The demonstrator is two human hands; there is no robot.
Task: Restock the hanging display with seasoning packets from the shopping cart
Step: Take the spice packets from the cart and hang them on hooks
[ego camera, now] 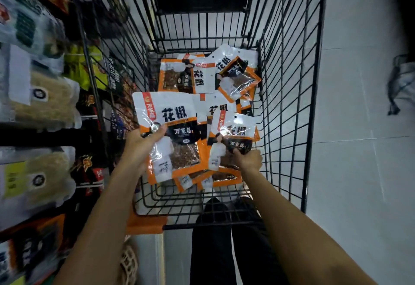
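Note:
A black wire shopping cart (289,96) stands in front of me with several white-and-orange seasoning packets (208,76) lying in its basket. My left hand (141,143) grips the left edge of one large packet (170,132) held above the basket. My right hand (248,159) pinches the lower part of a second, smaller-looking packet (233,136) just over the pile. Both packets show black lettering and a clear window with brown spice. More packets (208,178) lie under my hands at the near end of the basket.
A shelf and hanging display (38,96) full of bagged goods runs along the left, close to the cart. The pale tiled floor (359,150) lies to the right. My dark trousers and shoes (224,228) are behind the cart. A woven bag (129,262) is at the lower left.

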